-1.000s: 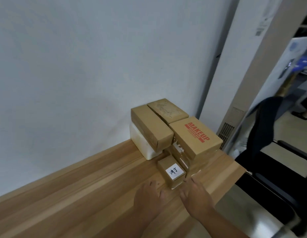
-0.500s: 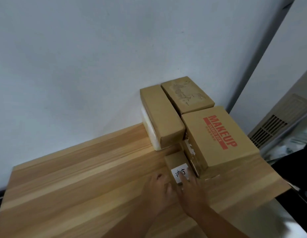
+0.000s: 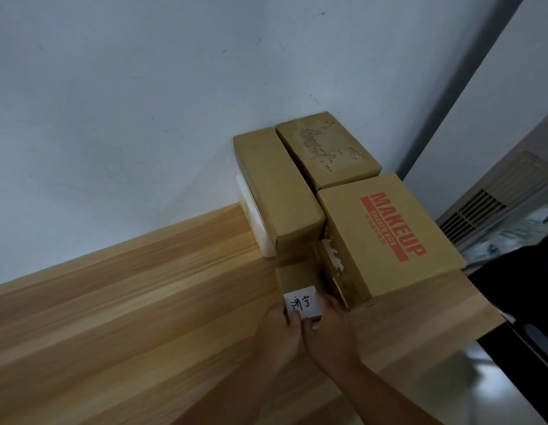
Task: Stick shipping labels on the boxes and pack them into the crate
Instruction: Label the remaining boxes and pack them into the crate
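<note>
Four cardboard boxes: small box (image 3: pixel 294 279), long box (image 3: pixel 275 185), worn box (image 3: pixel 328 148), MAKEUP box (image 3: pixel 389 228); perhaps a fifth underneath it. One label (image 3: pixel 302 303), one white container (image 3: pixel 254 222), one surface (image 3: pixel 128 302), two hands: left hand (image 3: pixel 282 335), right hand (image 3: pixel 331 335).

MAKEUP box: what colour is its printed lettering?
Red, on plain brown cardboard; the MAKEUP box shows best in the head view.

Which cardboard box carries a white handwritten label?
The small box, gripped by the left hand and right hand. The MAKEUP box, long box and worn box bear none.
</note>
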Demonstrator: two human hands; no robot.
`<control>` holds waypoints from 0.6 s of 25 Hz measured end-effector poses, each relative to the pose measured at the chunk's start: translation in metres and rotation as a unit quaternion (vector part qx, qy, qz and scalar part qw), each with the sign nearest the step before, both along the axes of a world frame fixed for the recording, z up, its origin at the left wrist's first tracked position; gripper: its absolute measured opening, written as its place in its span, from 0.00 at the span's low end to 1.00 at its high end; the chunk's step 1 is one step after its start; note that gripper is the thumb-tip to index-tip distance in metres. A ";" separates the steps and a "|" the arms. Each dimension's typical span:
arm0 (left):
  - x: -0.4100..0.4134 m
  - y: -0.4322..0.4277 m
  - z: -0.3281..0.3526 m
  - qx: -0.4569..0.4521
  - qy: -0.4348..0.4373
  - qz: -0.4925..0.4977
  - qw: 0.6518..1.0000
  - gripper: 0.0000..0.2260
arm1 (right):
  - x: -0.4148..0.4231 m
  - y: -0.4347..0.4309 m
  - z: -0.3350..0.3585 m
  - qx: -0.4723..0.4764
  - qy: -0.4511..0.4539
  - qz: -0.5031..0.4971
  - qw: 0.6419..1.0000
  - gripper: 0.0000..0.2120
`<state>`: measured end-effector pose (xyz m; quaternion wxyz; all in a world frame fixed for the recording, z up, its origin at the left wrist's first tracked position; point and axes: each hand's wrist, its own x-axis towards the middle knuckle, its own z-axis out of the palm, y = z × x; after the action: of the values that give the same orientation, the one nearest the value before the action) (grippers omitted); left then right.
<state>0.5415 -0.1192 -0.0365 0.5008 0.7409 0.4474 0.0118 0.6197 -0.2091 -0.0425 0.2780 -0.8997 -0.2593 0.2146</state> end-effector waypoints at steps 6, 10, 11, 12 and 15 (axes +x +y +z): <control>-0.043 0.014 -0.008 -0.007 0.030 0.102 0.994 0.09 | -0.002 0.017 -0.006 -0.017 0.076 -0.015 0.997 0.27; -0.048 0.029 -0.012 -0.024 0.031 0.063 0.997 0.17 | 0.005 0.020 -0.015 -0.065 0.116 -0.002 0.991 0.25; -0.047 0.031 -0.010 -0.030 0.025 0.056 0.998 0.16 | 0.006 0.021 -0.016 -0.061 0.130 -0.006 0.990 0.25; -0.046 0.032 -0.007 -0.030 0.022 0.058 0.998 0.14 | 0.005 0.022 -0.014 -0.054 0.139 -0.011 0.989 0.25; -0.049 0.031 0.019 0.021 0.004 0.095 0.995 0.12 | 0.000 0.032 0.005 -0.002 0.150 -0.022 0.988 0.21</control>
<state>0.4921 -0.0879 -0.0174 0.4802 0.7053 0.5173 0.0661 0.6193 -0.1773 -0.0373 0.3168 -0.8633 -0.1942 0.3415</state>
